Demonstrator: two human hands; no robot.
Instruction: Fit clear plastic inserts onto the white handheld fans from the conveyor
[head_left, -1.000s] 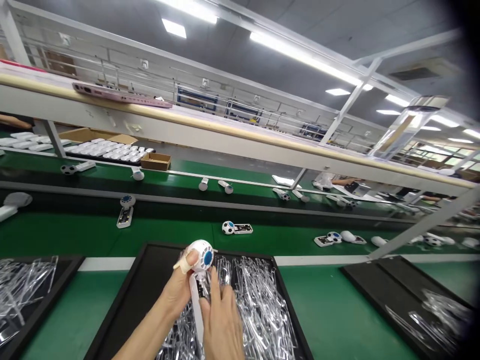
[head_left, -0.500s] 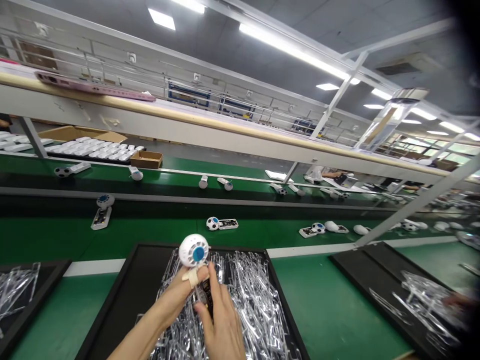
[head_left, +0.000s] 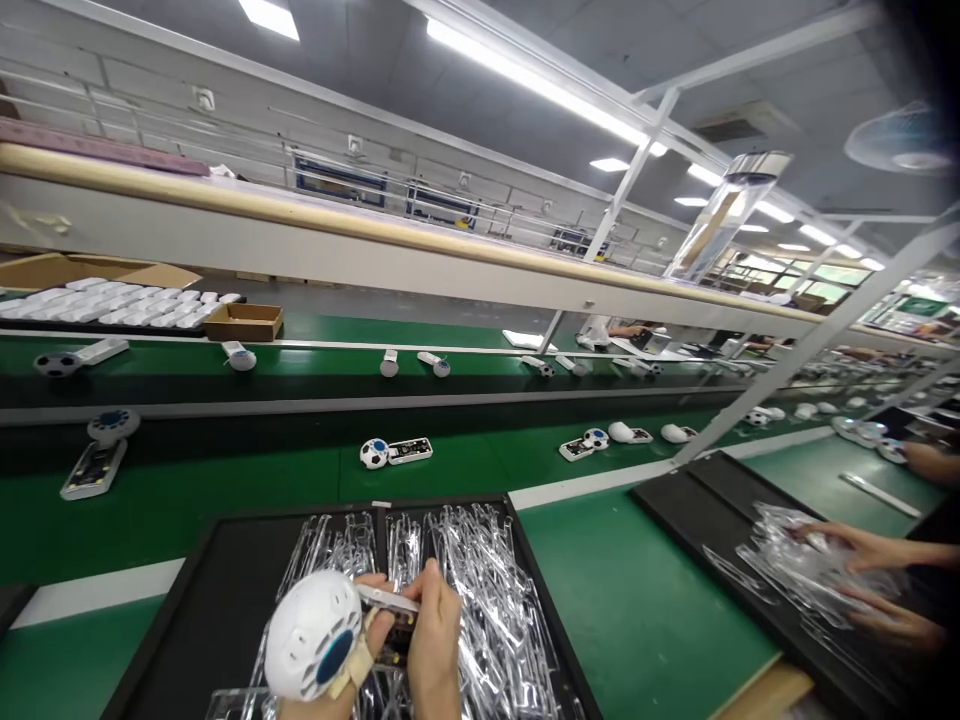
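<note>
At the bottom middle my left hand (head_left: 360, 655) grips a small white hand-held fan (head_left: 311, 635) with a round white head and a blue centre; its thumb wears a tan wrap. My right hand (head_left: 433, 640) is closed against the fan's handle, fingertips pinching a thin clear plastic strip (head_left: 386, 599) that lies across the open handle. Both hands hover over a black tray (head_left: 187, 610) filled with several clear plastic parts (head_left: 480, 590).
A green conveyor belt (head_left: 247, 480) runs across, carrying more fans and open handles, such as a fan (head_left: 390, 452) and another fan (head_left: 97, 455). A co-worker's hands (head_left: 862, 575) reach into a second black tray (head_left: 697, 500) at right. A cardboard box (head_left: 244, 322) and white parts sit on the far side.
The fan has been lowered and turned sideways toward the left, its head now near the bottom edge. The view has swung right, bringing a co-worker's hands into sight.
</note>
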